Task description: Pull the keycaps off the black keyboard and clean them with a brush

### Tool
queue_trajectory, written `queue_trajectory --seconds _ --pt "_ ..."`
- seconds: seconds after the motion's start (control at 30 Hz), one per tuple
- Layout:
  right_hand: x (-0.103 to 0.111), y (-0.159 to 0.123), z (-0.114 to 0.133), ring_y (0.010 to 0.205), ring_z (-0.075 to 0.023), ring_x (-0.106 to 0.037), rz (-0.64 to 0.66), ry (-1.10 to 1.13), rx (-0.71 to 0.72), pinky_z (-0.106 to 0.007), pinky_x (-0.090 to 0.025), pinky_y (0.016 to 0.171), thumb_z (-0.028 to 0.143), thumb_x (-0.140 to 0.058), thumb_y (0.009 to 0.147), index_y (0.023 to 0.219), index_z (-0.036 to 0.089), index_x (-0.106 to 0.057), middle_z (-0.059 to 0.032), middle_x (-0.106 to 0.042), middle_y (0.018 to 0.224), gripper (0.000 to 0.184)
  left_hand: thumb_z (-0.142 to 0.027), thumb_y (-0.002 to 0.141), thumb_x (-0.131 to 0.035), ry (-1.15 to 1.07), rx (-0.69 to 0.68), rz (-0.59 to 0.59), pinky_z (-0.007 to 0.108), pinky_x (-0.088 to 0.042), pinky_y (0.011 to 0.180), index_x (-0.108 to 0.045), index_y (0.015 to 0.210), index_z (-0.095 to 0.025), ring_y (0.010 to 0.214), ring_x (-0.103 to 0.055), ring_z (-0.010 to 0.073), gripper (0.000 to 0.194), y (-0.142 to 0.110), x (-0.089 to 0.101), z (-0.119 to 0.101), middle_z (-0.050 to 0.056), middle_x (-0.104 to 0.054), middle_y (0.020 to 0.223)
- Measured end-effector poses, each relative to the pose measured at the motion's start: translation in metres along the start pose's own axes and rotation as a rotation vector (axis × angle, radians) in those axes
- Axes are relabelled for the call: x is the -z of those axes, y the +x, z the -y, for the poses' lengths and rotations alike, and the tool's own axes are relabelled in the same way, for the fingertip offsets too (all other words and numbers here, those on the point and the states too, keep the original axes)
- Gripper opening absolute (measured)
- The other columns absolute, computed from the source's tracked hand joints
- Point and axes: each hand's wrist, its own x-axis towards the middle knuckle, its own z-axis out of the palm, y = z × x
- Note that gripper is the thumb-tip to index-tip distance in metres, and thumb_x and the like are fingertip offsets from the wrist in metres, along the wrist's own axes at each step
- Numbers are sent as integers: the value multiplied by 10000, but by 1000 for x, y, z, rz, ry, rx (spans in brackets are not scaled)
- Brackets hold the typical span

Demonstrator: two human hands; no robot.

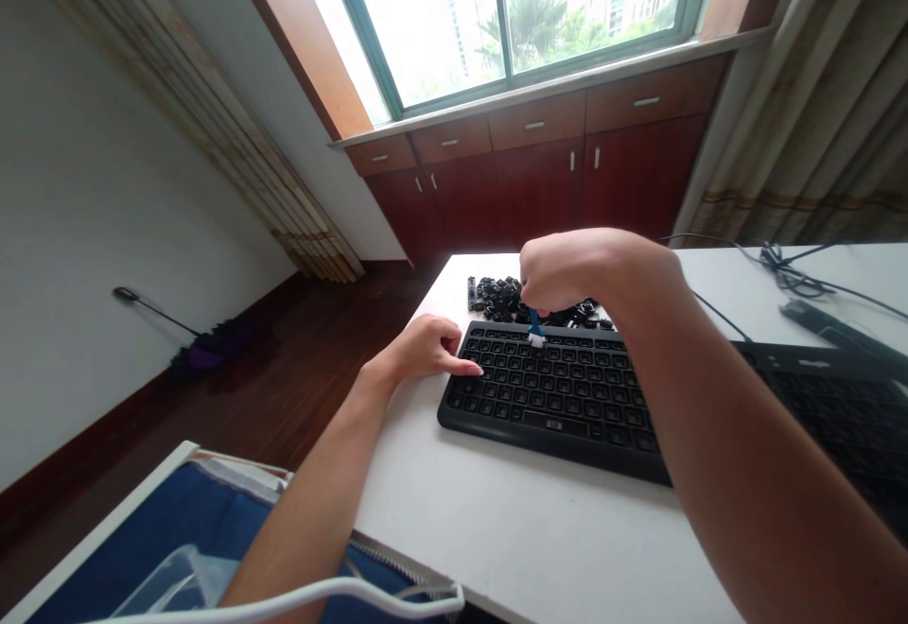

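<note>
Surface: white desk (511, 520) under a black keyboard (553, 397) and loose black keycaps (503, 301)
Room: dark wood floor (284, 369), red-brown wooden cabinets (539, 180)
Keyboard badge (554, 424): too small to read
Right hand (567, 269): clenched on a blue-handled white-bristled brush (536, 326)
Left hand (424, 348): released, fingertips on keyboard

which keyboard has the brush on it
The central black keyboard: the right hand holds a blue brush on its far edge. The other keyboard, at far right, has none.

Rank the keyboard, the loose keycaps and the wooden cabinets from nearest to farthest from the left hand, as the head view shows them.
From the left hand:
1. black keyboard: right of the hand, at its fingertips.
2. loose black keycaps: heaped behind the keyboard.
3. reddish wooden cabinets: farthest, across the room.
</note>
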Motion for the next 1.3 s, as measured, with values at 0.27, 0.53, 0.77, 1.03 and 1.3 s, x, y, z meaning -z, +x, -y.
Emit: queue_trajectory --seconds 0.27,0.53,0.77,1.03,1.3 --pt "5 -12 -1 660 -274 -662 8 -9 -60 -352 -456 526 226 -743 769 772 175 -765 -114 -679 714 56 -655 715 -799 -1 2 -6 248 -265 544 -392 515 -168 550 -348 88 665 -1 -1 1 -60 -384 539" --pt "4 -7 -4 673 -263 -661 21 -34 -27 -350 -462 537 209 -722 776 693 181 -749 -105 -688 732 91 -654 708 -803 -10 13 -2 250 -259 540 -384 510 -170 551 -343 90 670 -1 0 -1 -59 -375 537" --pt "2 -4 -6 710 -280 -670 17 -50 -11 -344 -468 535 205 -723 761 739 189 -770 -105 -706 736 55 -648 716 -800 -5 2 -1 252 -265 542 -388 514 -171 551 -348 90 662 -1 -1 1 -59 -382 540" --pt "1 2 -9 675 -259 -664 28 -38 24 -337 -469 540 202 -745 740 676 178 -758 -96 -712 711 70 -646 716 -800 -4 7 -4 250 -254 537 -393 508 -168 551 -340 89 661 -1 0 -2 -59 -379 538" --pt "1 4 -8 729 -272 -675 45 -4 30 -334 -478 554 203 -752 739 677 191 -749 -94 -702 698 64 -651 721 -795 -4 8 -1 252 -258 533 -391 513 -170 548 -340 89 662 -2 0 -3 -59 -382 540"
